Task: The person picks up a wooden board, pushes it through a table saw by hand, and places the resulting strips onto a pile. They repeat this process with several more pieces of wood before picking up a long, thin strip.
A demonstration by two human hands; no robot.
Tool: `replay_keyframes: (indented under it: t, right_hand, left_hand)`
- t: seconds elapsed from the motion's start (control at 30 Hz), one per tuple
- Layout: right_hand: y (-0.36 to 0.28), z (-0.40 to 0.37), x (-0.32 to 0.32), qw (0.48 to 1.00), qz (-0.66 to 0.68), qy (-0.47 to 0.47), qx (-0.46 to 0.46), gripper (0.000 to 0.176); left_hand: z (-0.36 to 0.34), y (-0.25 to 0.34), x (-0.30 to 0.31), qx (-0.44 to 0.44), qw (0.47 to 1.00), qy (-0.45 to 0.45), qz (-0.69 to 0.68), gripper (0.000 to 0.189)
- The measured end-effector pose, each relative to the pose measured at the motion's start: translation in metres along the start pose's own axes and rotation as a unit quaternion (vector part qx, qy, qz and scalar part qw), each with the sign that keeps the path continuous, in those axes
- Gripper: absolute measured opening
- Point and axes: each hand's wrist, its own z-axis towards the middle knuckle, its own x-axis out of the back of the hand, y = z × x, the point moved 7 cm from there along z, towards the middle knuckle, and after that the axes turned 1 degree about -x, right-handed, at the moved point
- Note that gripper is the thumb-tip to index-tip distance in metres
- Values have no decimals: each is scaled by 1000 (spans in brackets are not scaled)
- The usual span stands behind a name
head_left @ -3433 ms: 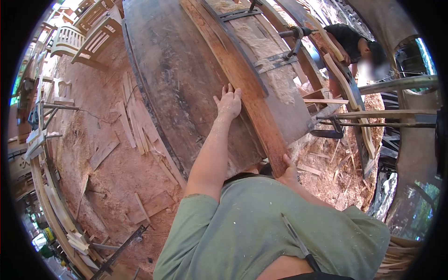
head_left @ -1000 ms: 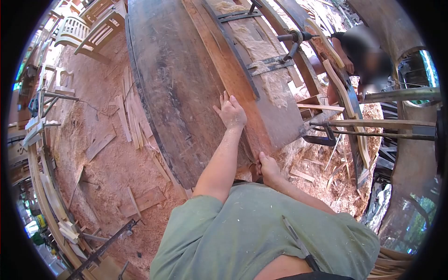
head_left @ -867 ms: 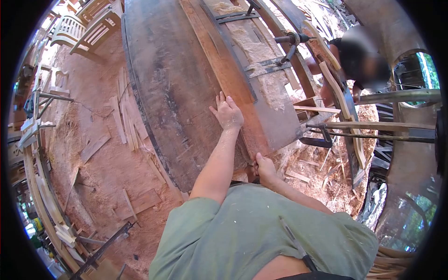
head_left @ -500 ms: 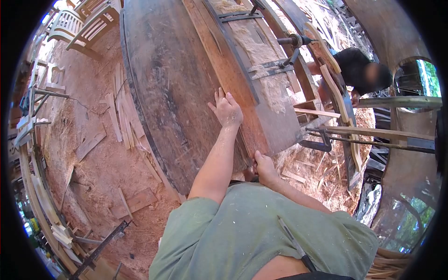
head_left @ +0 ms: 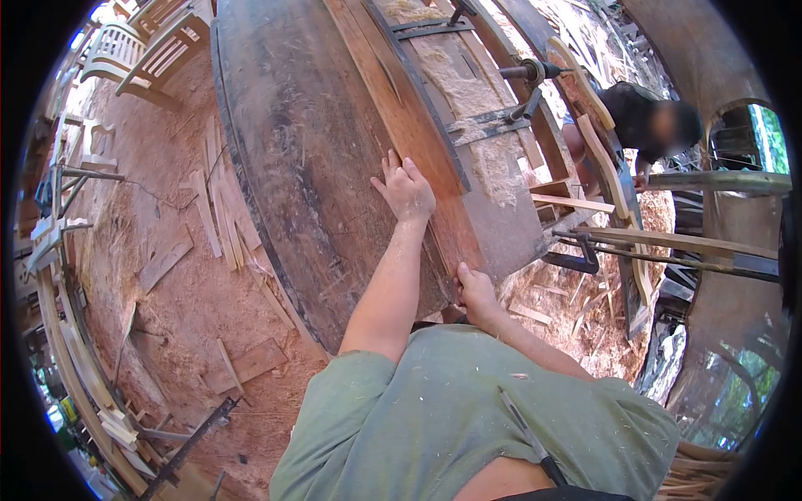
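A long reddish-brown wooden board [head_left: 399, 113] runs away from me along a dark straight metal edge [head_left: 418, 96] on a worn wooden worktable [head_left: 292, 125]. My left hand [head_left: 408, 190] rests on the board's left side, fingers stretched out and apart. Close to my body, my right hand [head_left: 476, 292] is closed on the board's near end, thumb on top; its other fingers are partly hidden below. Sawdust clings to my left forearm.
Dark metal clamps [head_left: 528, 71] and a sawdust-covered panel [head_left: 501, 175] lie right of the board. Curved wooden pieces [head_left: 603, 159] stand beyond, near a bending person [head_left: 635, 117]. Slatted chairs [head_left: 167, 54] and loose wood strips [head_left: 219, 196] are on the dusty floor at left.
Both hands and the board have slid slightly forward, away from my body. My grip looks the same. The view has shifted a little, and the other person has moved slightly.
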Motion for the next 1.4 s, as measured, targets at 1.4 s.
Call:
replay_keyframes:
  t: [1.4]
  right_hand:
    - [-65, 49, -53, 998, 37, 35, 34, 35]
  left_hand:
    - [78, -3, 16, 4, 995, 95, -31, 55]
